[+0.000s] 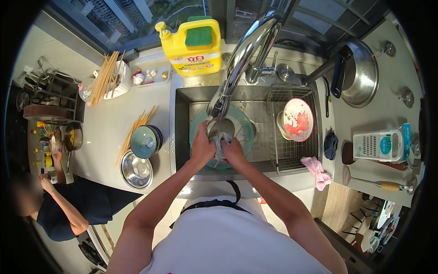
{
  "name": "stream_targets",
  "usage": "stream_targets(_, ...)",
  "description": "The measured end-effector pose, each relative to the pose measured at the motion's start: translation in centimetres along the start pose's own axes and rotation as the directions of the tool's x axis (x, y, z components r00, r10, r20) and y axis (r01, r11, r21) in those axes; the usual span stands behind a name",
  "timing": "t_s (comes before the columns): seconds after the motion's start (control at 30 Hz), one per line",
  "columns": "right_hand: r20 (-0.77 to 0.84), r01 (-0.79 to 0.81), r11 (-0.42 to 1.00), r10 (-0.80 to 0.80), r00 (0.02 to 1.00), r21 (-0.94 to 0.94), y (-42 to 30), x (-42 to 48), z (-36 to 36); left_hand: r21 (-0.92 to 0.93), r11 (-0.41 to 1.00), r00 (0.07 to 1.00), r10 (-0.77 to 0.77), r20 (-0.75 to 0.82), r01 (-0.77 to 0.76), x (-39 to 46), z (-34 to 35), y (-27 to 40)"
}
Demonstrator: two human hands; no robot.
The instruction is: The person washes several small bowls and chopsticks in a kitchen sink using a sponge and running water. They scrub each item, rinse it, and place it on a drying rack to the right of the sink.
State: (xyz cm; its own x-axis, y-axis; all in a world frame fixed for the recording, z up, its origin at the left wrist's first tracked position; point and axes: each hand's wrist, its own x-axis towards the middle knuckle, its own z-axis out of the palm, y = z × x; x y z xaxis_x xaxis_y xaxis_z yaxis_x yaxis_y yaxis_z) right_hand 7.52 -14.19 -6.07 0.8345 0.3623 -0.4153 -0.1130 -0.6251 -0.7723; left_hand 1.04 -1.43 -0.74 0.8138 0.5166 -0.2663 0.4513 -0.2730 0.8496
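Note:
My left hand (203,144) grips the side of a round dish (221,127), which looks like a bowl, under the faucet's spout (219,106). Bunched in my right hand (232,150) is a grey cloth (222,145), pressed against that dish. Both hands are over a translucent teal basin (248,120) in the steel sink (261,150). A few chopsticks lie partly hidden in the basin. To the right, a wire rack (296,161) holds a white bowl with red patterning (299,120).
Stacked bowls (143,142), chopsticks (138,121) and a steel bowl (137,169) stand left. Behind are a yellow detergent jug (195,51) and a chopstick holder (121,82). Right are a pink cloth (316,171) and a hanging colander (364,78). A person (68,212) cooks far left.

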Motion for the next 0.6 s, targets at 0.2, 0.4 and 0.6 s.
stream_targets(0.2, 0.172, 0.674, 0.666, -0.659, 0.733, -0.321, -2.4, 4.0, -5.1, 0.187, 0.944, 0.892, -0.319, 0.321, 0.271, 1.5, -3.1, 4.7)
stream_targets(0.4, 0.103, 0.084, 0.994, -0.077, 0.992, -0.063, 1.5, 2.9, -1.2, -0.197, 0.959, 0.978, -0.194, 0.078, 0.206, -0.7, -1.1, 4.1)
stream_targets(0.6, 0.086, 0.098, 0.995, -0.097, 0.992, -0.008, -1.9, -0.3, -3.0, -0.246, 0.919, 0.945, -0.263, 0.195, 0.307, -0.6, -1.4, 3.5)
